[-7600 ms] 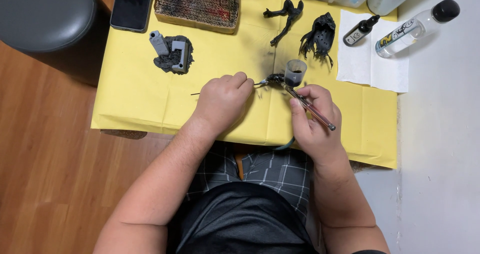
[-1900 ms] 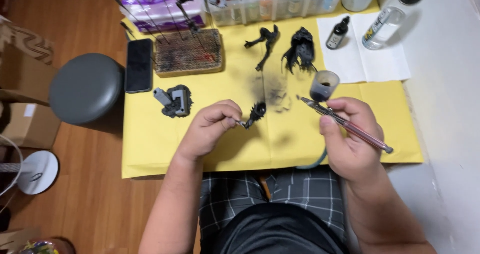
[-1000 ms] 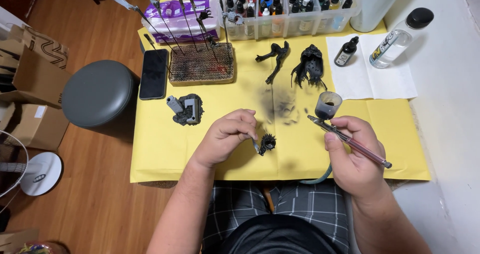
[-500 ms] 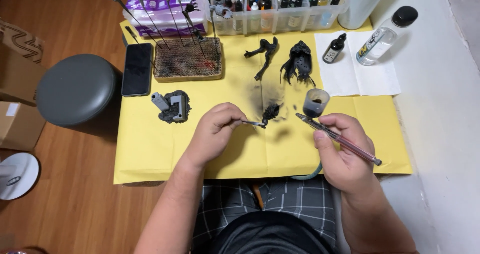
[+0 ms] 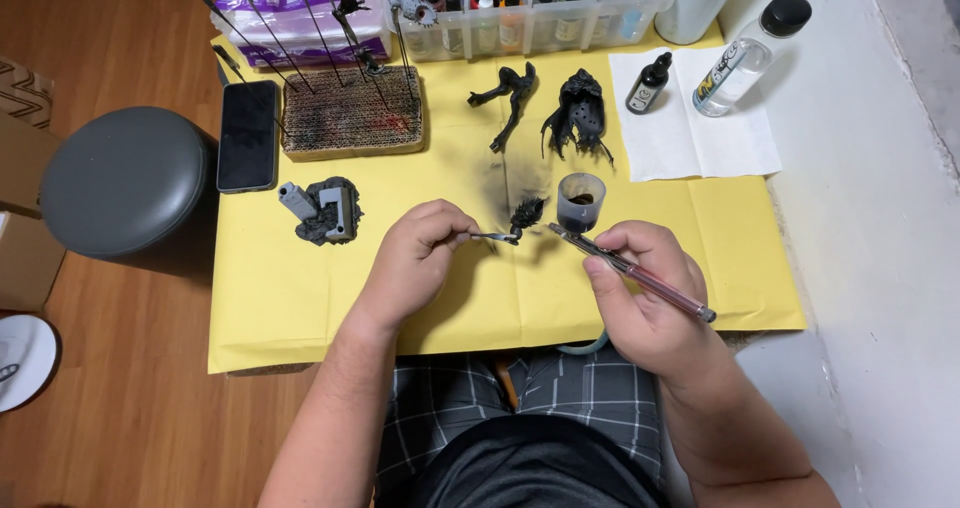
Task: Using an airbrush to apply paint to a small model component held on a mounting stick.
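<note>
From where I'm watching, the left hand [image 5: 415, 263] is pinched shut on a thin metal stick [image 5: 492, 236] with a small miniature part [image 5: 525, 212] clipped on its far end, held just above the yellow paper [image 5: 300, 298] near the middle of the table. The part is tiny, jagged and spiky, coated matte black all over (too small to tell what it's shaped like). The right hand [image 5: 645, 293] is wrapped closed around an airbrush [image 5: 630, 270], a slim pinkish-silver barrel with a round paint cup [image 5: 581, 200] on top, its nozzle aimed at the part and just beside it. There's a dark overspray smudge [image 5: 505, 183] on the paper right behind. Two more black pieces [image 5: 550, 113] lie further back.
</note>
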